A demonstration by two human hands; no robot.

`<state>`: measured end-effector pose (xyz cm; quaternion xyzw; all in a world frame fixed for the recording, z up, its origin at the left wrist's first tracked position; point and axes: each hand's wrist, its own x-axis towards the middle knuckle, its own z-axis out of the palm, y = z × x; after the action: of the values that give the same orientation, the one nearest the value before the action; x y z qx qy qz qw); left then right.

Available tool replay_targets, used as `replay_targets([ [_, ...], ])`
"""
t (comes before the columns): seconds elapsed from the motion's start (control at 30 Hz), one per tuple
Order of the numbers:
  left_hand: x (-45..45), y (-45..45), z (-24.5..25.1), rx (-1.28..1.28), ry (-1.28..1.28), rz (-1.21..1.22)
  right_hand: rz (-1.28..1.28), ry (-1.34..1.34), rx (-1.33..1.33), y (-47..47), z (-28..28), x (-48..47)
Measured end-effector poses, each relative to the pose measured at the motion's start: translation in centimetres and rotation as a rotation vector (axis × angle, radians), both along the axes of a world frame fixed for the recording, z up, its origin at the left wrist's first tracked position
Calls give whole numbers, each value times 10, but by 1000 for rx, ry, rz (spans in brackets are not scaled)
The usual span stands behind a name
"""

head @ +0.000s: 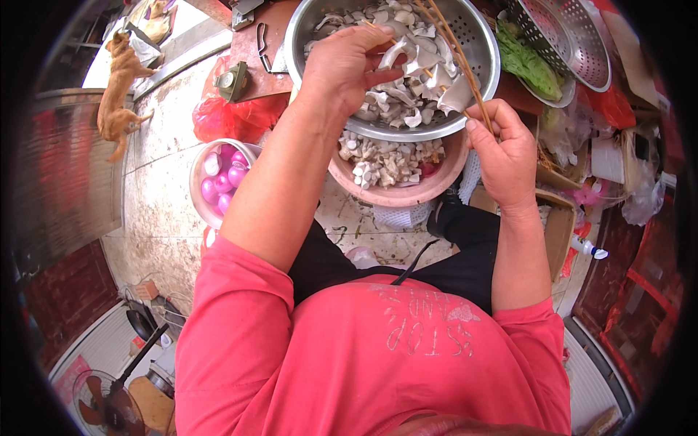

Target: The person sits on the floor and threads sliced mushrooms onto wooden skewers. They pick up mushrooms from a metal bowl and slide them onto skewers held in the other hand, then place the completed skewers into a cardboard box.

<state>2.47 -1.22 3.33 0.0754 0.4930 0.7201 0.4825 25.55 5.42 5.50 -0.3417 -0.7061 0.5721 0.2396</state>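
Observation:
My left hand (349, 62) is over a steel colander (491, 71), its thumb on the upper part of a thin bamboo skewer (429, 73). Torn oyster mushroom pieces (455, 97) are threaded along that skewer. My right hand (504, 144) grips the skewer's lower end near the colander's rim. Several more bamboo skewers (463, 62) pass through the same hand and slant up across the colander. Loose torn mushrooms (390, 106) fill much of the colander. Below it, a pink basin (376, 195) contains cut mushroom stems (390, 161); the colander hides its far part.
A white bucket (197, 188) with shiny purple round objects (223, 182) stands on the left beside red plastic bags (234, 120). Leafy lettuce (526, 62) and a second colander (586, 54) sit at upper right. Cardboard boxes (561, 234) flank my right arm. An orange cat (117, 101) is at far left.

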Motion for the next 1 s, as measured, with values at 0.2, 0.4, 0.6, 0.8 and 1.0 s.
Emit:
replay_targets([
  [0.2,7,-2,3,-27,-25,6,0,-47,113,1,-1,1],
  [0.4,12,-1,5,19,-24,-5,-1,-57,134,-1,1,-1],
  [0.6,10,0,-1,35,-18,-54,9,-64,133,-2,1,0],
  [0.8,6,5,-11,88,-11,-48,39,-21,-33,-2,0,0],
  [1.0,-9,2,2,119,-25,-183,27,23,-210,-4,3,-2],
])
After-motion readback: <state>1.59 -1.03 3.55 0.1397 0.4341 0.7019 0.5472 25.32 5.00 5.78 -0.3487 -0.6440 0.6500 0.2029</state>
